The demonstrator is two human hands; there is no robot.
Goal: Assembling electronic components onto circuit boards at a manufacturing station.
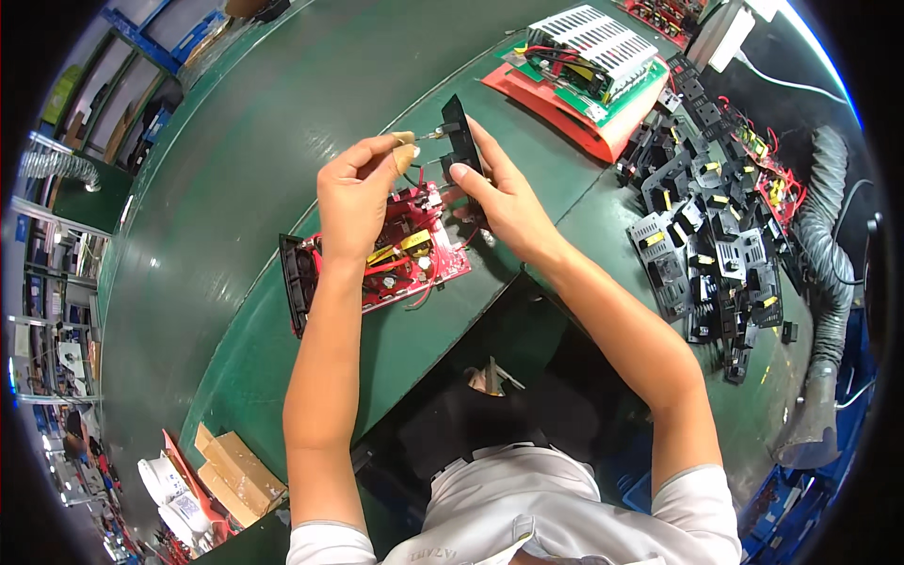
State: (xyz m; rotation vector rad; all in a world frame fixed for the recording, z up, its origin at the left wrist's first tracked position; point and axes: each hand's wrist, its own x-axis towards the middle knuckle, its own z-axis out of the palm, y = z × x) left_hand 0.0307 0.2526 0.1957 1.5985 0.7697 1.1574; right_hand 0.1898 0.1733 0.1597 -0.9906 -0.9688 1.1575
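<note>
My right hand point(508, 202) grips a black plastic panel point(456, 122) on edge, thumb on the near side and fingers behind it. My left hand point(356, 193), with pale covers on thumb and forefinger, is closed in a pinch beside the panel. A small metallic end shows between those fingertips and the panel; what exactly they hold is too small to make out. Below both hands lies a red circuit board point(443, 259) with yellow-wrapped parts and loose wires. A black end plate point(298, 282) stands at the board's left side.
Many black plastic panels point(673, 268) are heaped at the right, beside a grey flexible duct point(829, 226). A white vented metal cover point(593, 42) sits on a green board over an orange-red sheet point(556, 108). Cardboard point(235, 476) and white spools point(169, 480) lie lower left.
</note>
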